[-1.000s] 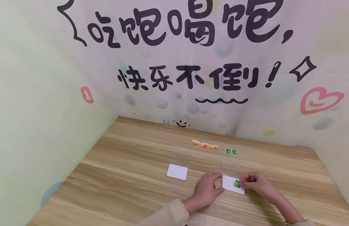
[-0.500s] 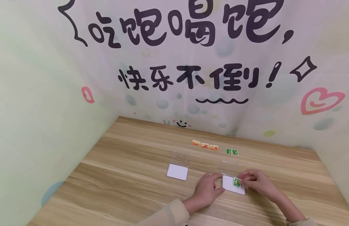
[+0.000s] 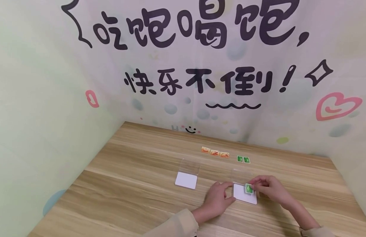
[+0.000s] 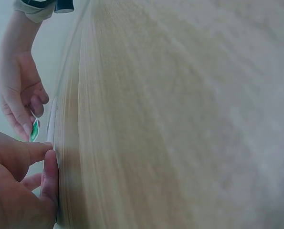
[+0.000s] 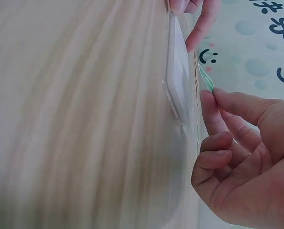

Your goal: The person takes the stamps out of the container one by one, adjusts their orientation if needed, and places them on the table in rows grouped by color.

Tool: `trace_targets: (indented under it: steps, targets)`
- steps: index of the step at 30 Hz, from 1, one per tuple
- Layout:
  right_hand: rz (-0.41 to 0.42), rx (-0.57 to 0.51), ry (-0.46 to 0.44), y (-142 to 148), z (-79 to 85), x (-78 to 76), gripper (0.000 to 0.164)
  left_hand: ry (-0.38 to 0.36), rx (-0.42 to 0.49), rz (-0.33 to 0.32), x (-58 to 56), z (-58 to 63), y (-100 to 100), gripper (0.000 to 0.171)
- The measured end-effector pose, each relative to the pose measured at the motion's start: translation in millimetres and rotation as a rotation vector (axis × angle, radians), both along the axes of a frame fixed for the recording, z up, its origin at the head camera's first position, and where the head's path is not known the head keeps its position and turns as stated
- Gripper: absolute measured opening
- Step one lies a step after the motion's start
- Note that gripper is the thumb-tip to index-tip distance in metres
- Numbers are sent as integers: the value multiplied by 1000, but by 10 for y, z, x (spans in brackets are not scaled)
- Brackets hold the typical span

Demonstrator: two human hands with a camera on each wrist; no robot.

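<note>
My right hand (image 3: 273,191) pinches a small green sticker (image 3: 249,188) with a white border between thumb and forefinger. The sticker is close over the right part of a flat clear case holding a white card (image 3: 240,195), whose transparent lid lies open behind it. In the right wrist view, the thin sticker (image 5: 206,78) appears nearly edge-on at the fingertips. My left hand (image 3: 216,199) grips the case's left side, thumb at the front corner and forefinger at the back one. The left wrist view shows those fingertips (image 4: 50,157) right at the case's edge.
A second clear case with a white card (image 3: 185,180) stands open to the left. Farther back lie an orange row of three stickers (image 3: 214,152) and two green stickers (image 3: 243,159). A printed cloth backdrop (image 3: 171,115) borders the wooden table (image 3: 126,184).
My right hand has lifted the green sticker slightly off the white card and shifted it back, turning it straighter. My left hand stays at the case.
</note>
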State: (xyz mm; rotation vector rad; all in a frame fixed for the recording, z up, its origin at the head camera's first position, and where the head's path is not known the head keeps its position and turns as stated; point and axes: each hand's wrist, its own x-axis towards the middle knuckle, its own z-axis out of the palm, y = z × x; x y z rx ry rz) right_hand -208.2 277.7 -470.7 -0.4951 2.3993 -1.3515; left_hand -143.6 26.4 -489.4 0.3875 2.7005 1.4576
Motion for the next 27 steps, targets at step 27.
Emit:
trace_targets:
  steps: [27]
  targets:
    - [-40, 31, 32, -130, 145, -275, 22, 42, -21, 6, 14, 14, -5, 45]
